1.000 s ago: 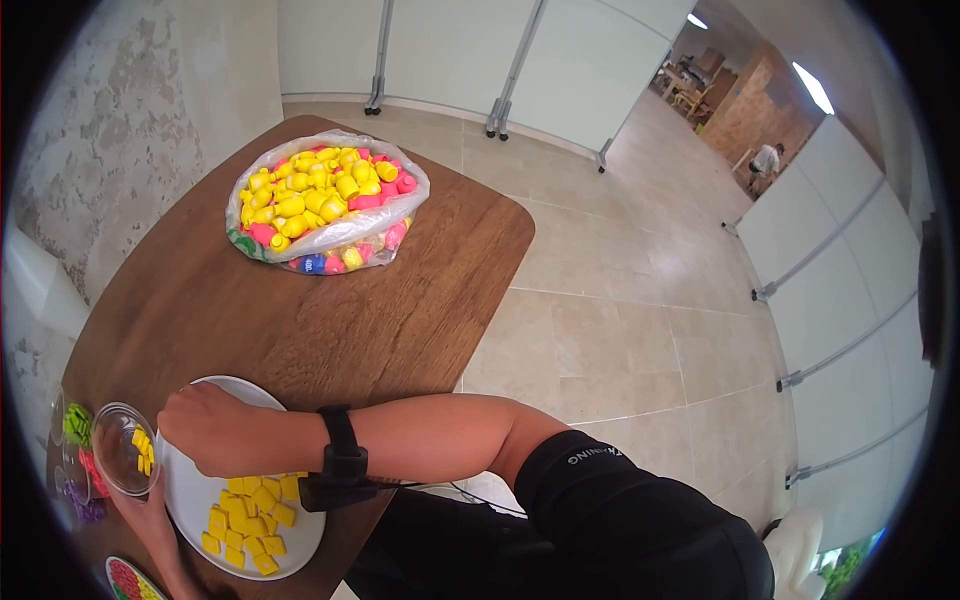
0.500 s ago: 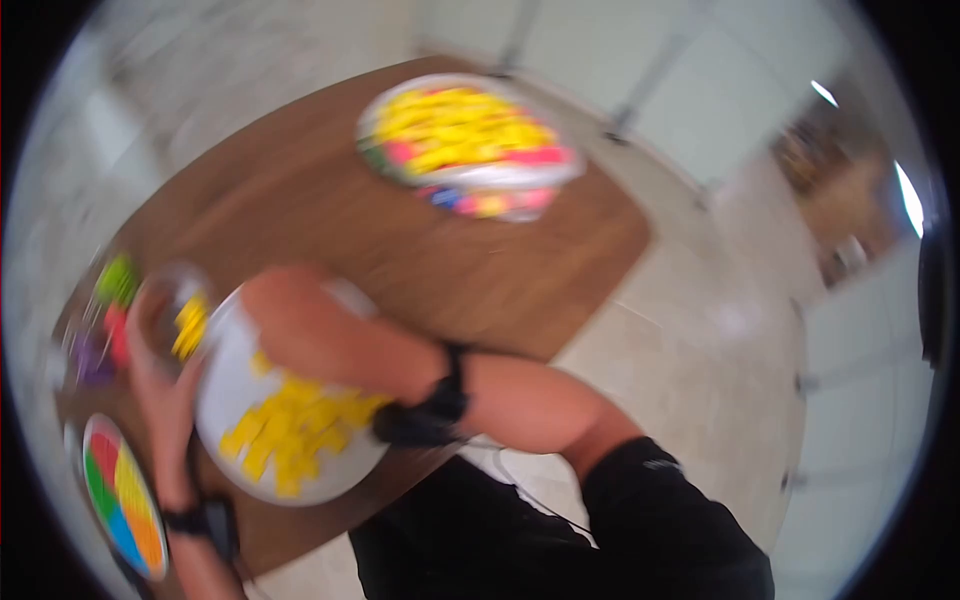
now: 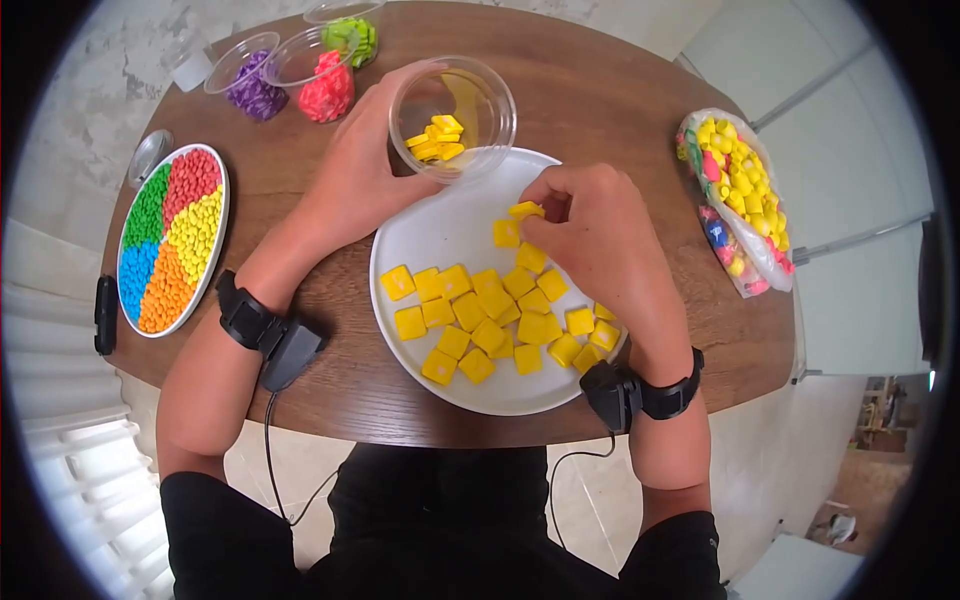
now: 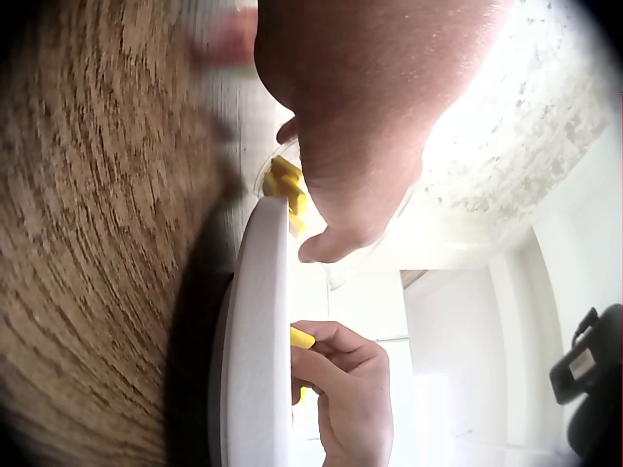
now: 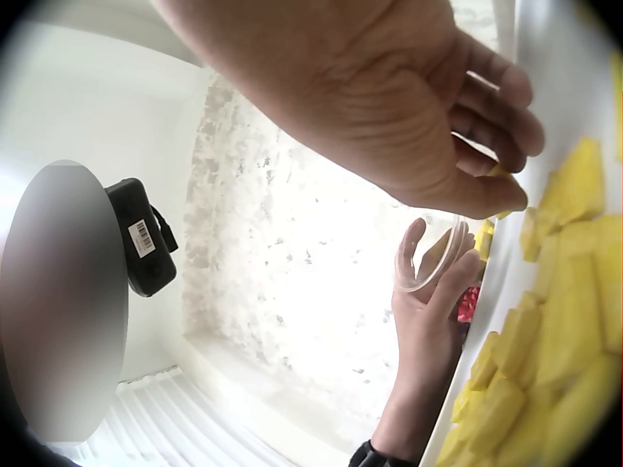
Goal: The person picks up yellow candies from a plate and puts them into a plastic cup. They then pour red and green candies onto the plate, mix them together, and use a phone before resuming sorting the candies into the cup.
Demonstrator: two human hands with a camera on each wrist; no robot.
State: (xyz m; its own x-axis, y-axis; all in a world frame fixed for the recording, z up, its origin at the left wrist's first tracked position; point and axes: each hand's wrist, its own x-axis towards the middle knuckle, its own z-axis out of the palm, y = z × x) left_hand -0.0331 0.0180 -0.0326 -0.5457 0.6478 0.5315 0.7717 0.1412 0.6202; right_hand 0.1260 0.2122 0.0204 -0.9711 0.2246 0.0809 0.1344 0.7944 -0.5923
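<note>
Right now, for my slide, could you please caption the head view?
Left hand holds a clear cup; right hand pinches a yellow piece over a white plate.

Bare hands: two, left hand [image 3: 365, 165] and right hand [image 3: 605, 220]. Clear round plastic cups [image 3: 495, 115] bearing coloured pieces: four. White plates [image 3: 430, 230]: two. Flat square yellow pieces [image 3: 540, 328] on the larger plate: over twenty, overlapping; exact count uncertain. Colour groups of small glossy pellets [image 3: 195, 225] on the smaller: five. Black strapped wrist cameras [image 3: 290, 357]: two. Brown wooden table [image 3: 600, 110]: one.
</note>
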